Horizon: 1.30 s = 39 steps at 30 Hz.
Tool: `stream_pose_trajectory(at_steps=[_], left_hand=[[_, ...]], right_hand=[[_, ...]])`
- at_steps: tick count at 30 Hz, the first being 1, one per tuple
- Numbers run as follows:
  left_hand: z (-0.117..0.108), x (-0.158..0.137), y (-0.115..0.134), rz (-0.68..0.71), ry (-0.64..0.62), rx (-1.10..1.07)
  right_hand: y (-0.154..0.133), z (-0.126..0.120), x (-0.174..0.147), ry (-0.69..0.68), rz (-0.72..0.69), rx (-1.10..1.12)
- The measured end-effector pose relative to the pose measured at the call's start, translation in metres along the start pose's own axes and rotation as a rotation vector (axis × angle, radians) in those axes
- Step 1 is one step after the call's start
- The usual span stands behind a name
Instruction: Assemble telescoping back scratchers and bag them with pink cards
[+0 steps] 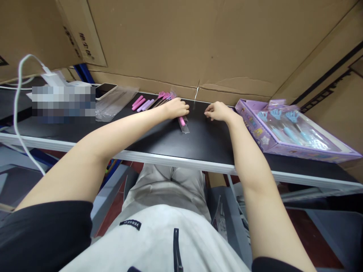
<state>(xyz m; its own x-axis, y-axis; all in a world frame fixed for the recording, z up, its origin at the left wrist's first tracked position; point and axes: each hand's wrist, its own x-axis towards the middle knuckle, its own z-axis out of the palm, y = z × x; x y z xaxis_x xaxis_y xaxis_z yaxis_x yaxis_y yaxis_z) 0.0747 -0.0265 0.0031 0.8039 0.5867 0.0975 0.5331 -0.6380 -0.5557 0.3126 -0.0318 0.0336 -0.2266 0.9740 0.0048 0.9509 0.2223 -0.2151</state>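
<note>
My left hand (177, 108) is closed over a back scratcher in a clear plastic sleeve (185, 129). The pink handle (182, 121) sticks out below my fingers; its head is hidden. Just left of that hand lies a row of back scratchers (164, 96) with pink claw-shaped heads, beside pink and purple handles (145, 105). My right hand (217, 112) hovers over the black tabletop, apart from the left, with fingers curled together. Whether anything thin is between them I cannot make out.
On the right stands an open purple box (266, 141) with blue back scratchers (292, 126) in plastic. Clear plastic sleeves (116, 102) and a phone (106, 90) lie left, near a white charger and cable (17, 98). Cardboard (181, 41) walls the back; a metal edge (170, 159) runs in front.
</note>
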Motion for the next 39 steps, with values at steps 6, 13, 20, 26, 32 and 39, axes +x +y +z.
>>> stream_pose_trajectory(at_steps=[6, 13, 20, 26, 32, 39], left_hand=[[-0.002, -0.001, 0.0, -0.02, -0.077, 0.033], [0.009, 0.004, 0.001, 0.043, 0.02, -0.047], [0.004, 0.0, -0.007, -0.062, -0.118, -0.206], [0.013, 0.006, -0.03, -0.131, -0.151, -0.453], [0.0, 0.002, -0.036, -0.282, -0.276, -0.546], [0.005, -0.006, -0.04, -0.234, -0.21, -0.483]], right_hand=[[0.002, 0.007, 0.005, -0.044, -0.004, -0.09], [-0.004, 0.01, 0.004, -0.055, -0.062, -0.183], [-0.006, 0.011, 0.001, -0.045, -0.069, -0.166], [0.005, 0.011, 0.01, -0.007, -0.063, -0.055], [0.037, -0.004, 0.013, 0.31, 0.183, -0.025], [0.077, -0.01, 0.01, 0.425, 0.449, 0.011]])
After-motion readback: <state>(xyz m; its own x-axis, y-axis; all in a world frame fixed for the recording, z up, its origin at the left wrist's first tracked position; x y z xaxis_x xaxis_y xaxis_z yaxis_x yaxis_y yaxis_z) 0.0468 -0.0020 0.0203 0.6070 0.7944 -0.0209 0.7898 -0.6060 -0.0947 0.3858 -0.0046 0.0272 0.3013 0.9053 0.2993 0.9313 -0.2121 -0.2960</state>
